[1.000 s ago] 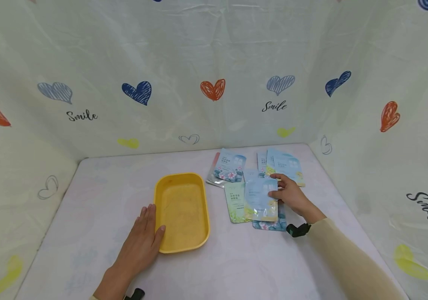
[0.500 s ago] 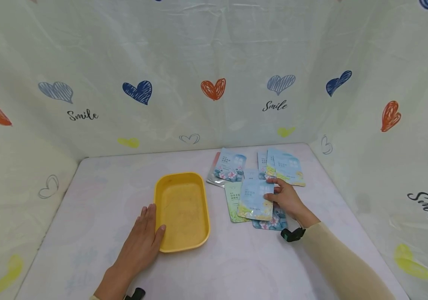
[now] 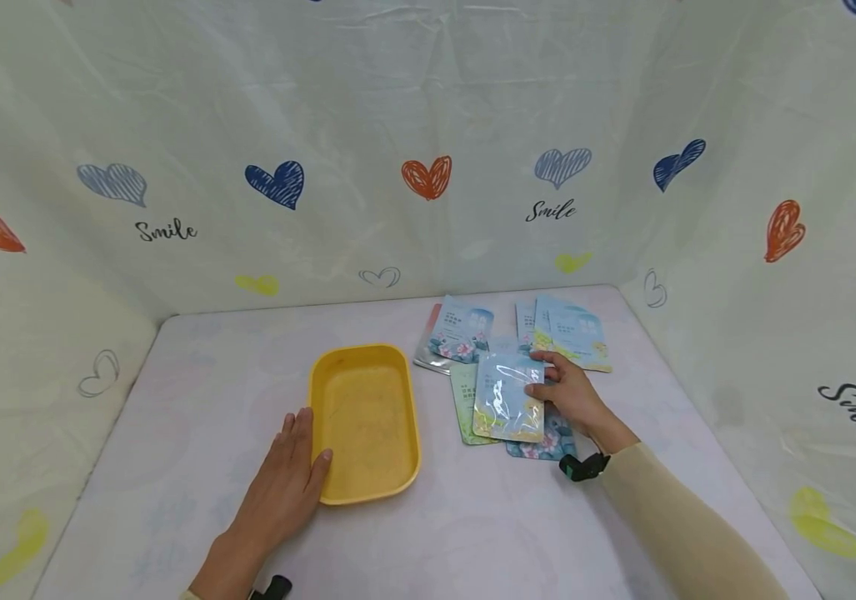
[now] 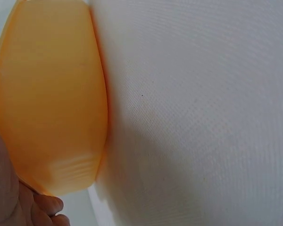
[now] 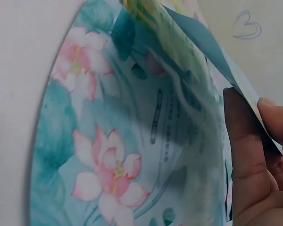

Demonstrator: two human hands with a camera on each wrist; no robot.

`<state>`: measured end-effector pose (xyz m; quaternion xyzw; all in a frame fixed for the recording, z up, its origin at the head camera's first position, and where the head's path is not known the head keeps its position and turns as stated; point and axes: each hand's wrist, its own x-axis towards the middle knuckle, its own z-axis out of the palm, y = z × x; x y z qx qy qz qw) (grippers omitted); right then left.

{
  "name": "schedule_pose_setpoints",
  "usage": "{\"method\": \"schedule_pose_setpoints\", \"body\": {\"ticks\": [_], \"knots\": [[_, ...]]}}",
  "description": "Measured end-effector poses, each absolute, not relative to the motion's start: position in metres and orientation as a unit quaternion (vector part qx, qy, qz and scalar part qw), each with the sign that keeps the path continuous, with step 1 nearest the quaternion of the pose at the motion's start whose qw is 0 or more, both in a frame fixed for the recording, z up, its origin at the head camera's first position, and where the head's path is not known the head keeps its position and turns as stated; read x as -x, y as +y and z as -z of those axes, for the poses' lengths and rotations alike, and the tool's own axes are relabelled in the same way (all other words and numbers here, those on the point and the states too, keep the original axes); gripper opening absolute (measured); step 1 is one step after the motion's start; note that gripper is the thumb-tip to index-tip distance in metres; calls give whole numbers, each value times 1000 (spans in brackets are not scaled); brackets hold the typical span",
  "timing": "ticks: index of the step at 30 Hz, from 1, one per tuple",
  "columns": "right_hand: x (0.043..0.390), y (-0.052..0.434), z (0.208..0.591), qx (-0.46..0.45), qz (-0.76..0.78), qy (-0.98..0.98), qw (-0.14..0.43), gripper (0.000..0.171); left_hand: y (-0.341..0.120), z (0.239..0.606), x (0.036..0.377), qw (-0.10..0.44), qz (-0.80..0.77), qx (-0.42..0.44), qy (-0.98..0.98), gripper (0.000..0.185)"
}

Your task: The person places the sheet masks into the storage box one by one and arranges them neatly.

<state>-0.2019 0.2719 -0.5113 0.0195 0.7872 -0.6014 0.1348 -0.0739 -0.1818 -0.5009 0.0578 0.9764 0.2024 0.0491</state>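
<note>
My right hand pinches the right edge of a light blue face mask sachet with yellow at its foot. In the right wrist view the thumb and fingers hold that sachet's edge raised above a teal sachet with pink lotus flowers. In the head view the held sachet overlaps a green sachet and the lotus-printed one. My left hand rests at the left side of a yellow tray, fingers straight along its outside and thumb over the rim. Nothing lies in the tray.
Behind the held sachet, a blue flowered sachet lies over a silver and pink one. Further right lie several overlapping light blue sachets. A white sheet with printed hearts stands around the back and sides of the table.
My right hand has shifted slightly left with the light blue sachet, then tilted it so that it shines. More of the lotus-printed sachet shows. The left hand and tray have stayed in place.
</note>
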Motion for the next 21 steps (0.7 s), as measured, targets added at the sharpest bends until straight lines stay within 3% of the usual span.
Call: {"method": "schedule_pose_setpoints", "body": {"ticks": [10, 21], "knots": [[210, 255, 491, 19, 600, 790, 123, 65, -178, 502, 75, 59, -213, -51, 974, 78], [222, 211, 466, 51, 610, 778, 140, 67, -178, 501, 74, 33, -195, -65, 978, 76]]}}
